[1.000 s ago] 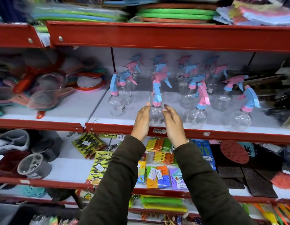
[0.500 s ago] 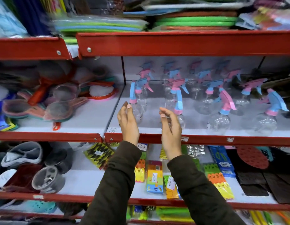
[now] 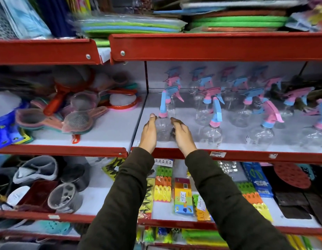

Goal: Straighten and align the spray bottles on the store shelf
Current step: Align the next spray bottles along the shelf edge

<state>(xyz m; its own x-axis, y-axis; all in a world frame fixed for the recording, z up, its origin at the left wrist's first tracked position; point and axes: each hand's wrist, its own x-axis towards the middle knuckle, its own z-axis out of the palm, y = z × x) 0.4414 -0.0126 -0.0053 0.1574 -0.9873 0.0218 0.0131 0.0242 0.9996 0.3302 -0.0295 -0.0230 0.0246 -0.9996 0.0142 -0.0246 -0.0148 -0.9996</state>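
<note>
We have both hands up at the leftmost front spray bottle point(image 3: 162, 128), a clear one with a pink collar and a blue trigger head, standing near the front lip of the white shelf point(image 3: 174, 144), just right of the divider between the two shelf bays. Our left hand point(image 3: 149, 134) sits against the bottle's left flank, fingers extended and thumb up near the collar; our right hand point(image 3: 181, 135) cups the opposite side. Neither grip is closed: both are open palms bracketing the bottle, and we cannot tell whether the right palm actually touches the plastic.

To its right, the next front bottle point(image 3: 211, 132) and the one beyond it point(image 3: 261, 136) stand apart at uneven spacing, their heads turned at different angles; further rows behind are blurred.

For this step, we judge it best to press lightly with both palms low on the body, not the head, since an empty clear bottle will likely tip or skid easily. We should turn it until its nozzle matches its neighbours and slide it level with the front bottles beside it, keeping it back from the red shelf edge point(image 3: 246, 156).
</note>
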